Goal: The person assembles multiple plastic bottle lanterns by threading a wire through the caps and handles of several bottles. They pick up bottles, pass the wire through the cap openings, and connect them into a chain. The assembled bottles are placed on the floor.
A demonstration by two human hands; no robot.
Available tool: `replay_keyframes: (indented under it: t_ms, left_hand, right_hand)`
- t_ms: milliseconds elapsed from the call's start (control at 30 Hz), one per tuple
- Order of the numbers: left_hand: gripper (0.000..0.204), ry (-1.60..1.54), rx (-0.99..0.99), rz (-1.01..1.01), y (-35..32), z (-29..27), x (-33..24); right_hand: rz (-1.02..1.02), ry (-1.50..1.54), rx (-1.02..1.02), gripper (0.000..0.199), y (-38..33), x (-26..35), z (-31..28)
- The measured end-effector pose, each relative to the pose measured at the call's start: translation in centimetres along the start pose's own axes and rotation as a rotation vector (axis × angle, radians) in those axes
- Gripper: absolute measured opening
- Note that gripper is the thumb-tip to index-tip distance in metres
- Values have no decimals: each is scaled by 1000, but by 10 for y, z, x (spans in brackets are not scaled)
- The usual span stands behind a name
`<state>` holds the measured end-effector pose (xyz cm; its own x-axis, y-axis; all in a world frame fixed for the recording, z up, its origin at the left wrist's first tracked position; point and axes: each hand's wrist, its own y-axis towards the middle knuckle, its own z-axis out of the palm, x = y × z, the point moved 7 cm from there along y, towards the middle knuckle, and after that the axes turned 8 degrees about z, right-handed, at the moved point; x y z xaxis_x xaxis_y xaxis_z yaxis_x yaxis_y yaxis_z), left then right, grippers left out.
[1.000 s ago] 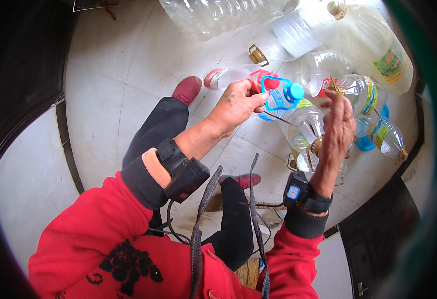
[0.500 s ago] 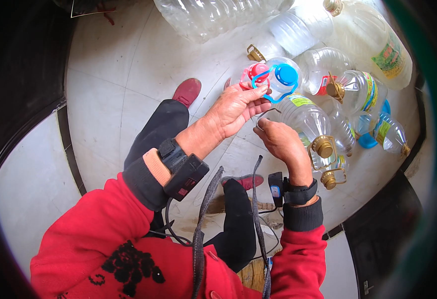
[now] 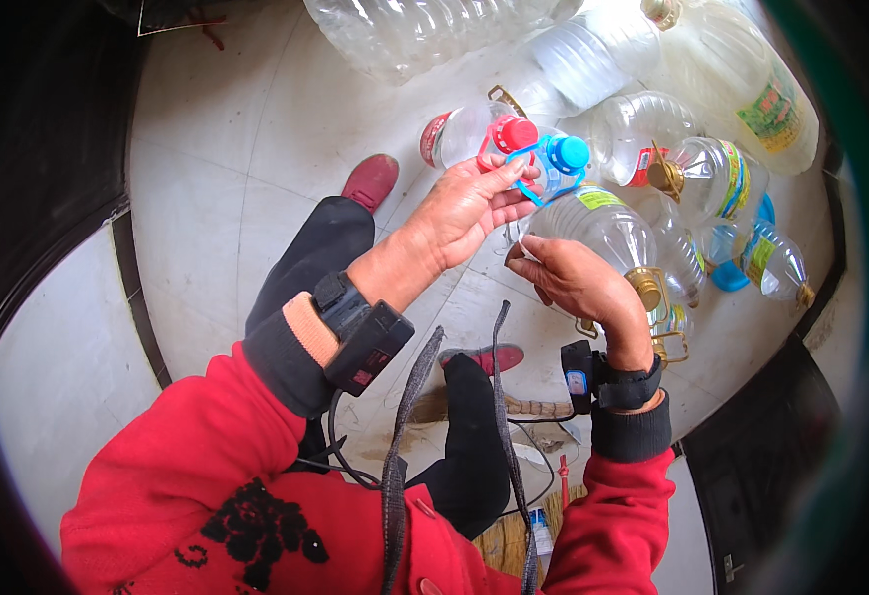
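Note:
My left hand (image 3: 459, 213) pinches the carry handles of two clear plastic bottles between thumb and fingers. One bottle (image 3: 461, 132) has a red cap (image 3: 518, 135) and a red handle. The other, beside it, has a blue cap (image 3: 569, 154) and a blue handle. Just to the right, my right hand (image 3: 583, 283) is closed, its thumb and fingers curled together. A thin strand seems to run near its fingertips, but what it holds is not clear. Directly behind that hand lies a clear bottle (image 3: 608, 226) with a gold cap.
Several clear bottles lie on the tiled floor (image 3: 206, 198) to the right, among them a gold-capped bottle (image 3: 722, 178) and a large cloudy bottle (image 3: 722, 79). A big clear container (image 3: 434, 35) lies at the far side. My feet (image 3: 372, 182) stand nearby. Straps (image 3: 406, 426) hang before me.
My right hand has moved slightly down and right, away from the left. The dark bent wire at its fingertips no longer shows. Both held bottles have tilted, showing more of the red-capped one.

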<state>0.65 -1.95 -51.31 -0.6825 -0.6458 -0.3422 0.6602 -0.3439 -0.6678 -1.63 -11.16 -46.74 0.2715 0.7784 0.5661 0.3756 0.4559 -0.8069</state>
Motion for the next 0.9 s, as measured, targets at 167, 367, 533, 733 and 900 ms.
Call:
replay_keyframes:
  t_ms: [167,367,533,733,900]
  left_hand:
    - [22,14,52,-50,-4,8,1]
    - [19,214,151,38,-5,17,-2]
    - [17,271,127,100,-3,15,-5]
    - [18,259,76,61,-1,15,-3]
    - [16,367,119,168,0,21,-8]
  right_hand:
    - [-43,12,6,23,0,3,-7]
    - [55,174,133,19,12,-8,0]
    - [103,133,160,22,14,-15,4]
    - [93,142,138,22,15,-16,3]
    - [69,146,164,21,17,-15,4]
